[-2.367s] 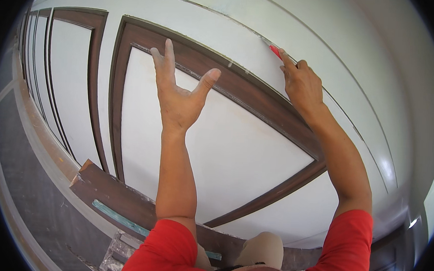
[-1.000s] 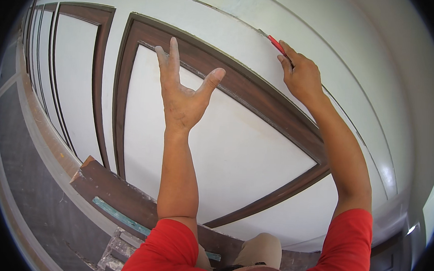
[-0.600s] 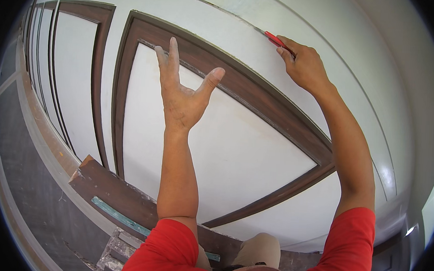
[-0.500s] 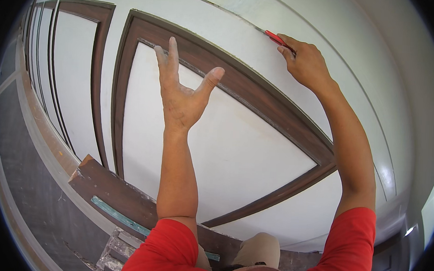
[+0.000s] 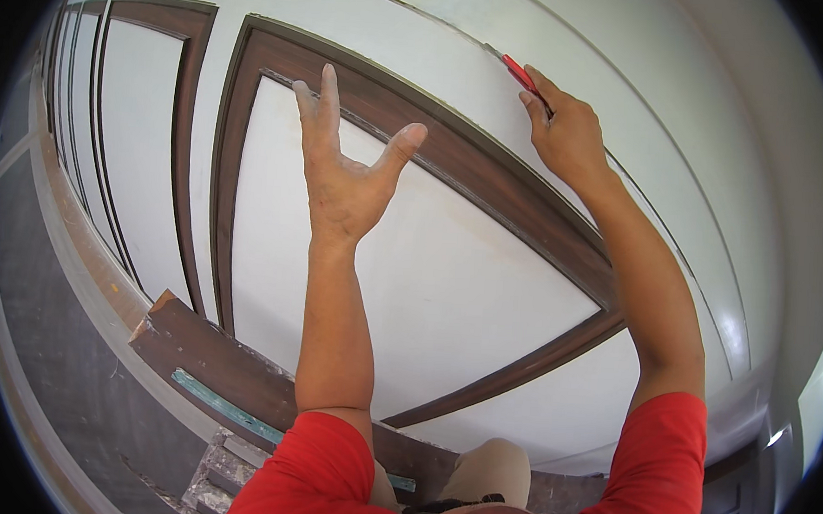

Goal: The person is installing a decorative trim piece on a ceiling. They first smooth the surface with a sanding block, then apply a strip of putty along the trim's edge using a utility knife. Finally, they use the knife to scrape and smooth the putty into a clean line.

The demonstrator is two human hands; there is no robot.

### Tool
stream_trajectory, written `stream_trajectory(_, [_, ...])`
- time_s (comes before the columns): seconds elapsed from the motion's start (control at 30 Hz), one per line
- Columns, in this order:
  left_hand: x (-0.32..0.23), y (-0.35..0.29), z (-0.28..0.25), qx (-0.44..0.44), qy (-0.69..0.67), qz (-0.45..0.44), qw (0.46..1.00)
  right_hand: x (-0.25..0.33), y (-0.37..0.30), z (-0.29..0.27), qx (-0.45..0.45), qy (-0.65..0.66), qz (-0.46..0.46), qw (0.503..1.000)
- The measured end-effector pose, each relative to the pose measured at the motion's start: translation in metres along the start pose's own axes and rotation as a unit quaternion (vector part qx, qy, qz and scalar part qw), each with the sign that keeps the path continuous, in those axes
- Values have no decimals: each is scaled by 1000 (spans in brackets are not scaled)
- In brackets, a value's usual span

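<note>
My right hand point(image 5: 568, 138) is closed round a red utility knife point(image 5: 517, 70). The knife's thin grey blade points up and left, its tip at a dark narrow gap point(image 5: 415, 11) that runs along the white wall point(image 5: 377, 18). My left hand point(image 5: 345, 184) is raised with its fingers spread, and nothing is in it. Whitish dust coats its fingertips. It is over a brown-framed white panel point(image 5: 410, 285), near the upper brown moulding point(image 5: 454, 157); whether the fingers touch the surface I cannot tell.
Another brown-framed panel point(image 5: 142, 75) is further left. Below me lie a dark brown plank point(image 5: 211, 344), a greenish strip point(image 5: 227, 406) and a stained grey step-like piece point(image 5: 223, 475). A dark grey surface with pale borders point(image 5: 63, 332) extends at lower left.
My right hand and the knife have shifted slightly left, and the knife is tilted more steeply, with more of the blade showing. My left hand has hardly moved.
</note>
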State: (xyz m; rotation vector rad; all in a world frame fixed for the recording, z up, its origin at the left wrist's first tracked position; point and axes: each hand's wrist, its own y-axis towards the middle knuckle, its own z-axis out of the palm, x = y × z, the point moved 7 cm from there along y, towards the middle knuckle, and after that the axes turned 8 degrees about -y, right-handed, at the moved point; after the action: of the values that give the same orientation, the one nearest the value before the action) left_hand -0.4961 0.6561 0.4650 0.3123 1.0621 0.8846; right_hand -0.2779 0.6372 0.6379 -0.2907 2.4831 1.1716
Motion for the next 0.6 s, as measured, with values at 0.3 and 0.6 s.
stream_trajectory(0.3, [8,-2,5,12,1,-20,1000,-2,21,0,26,-5,-21,999])
stream_trajectory(0.6, [8,1,-2,8,1,-19,1000,18,-3,-2,19,-178,-32,983])
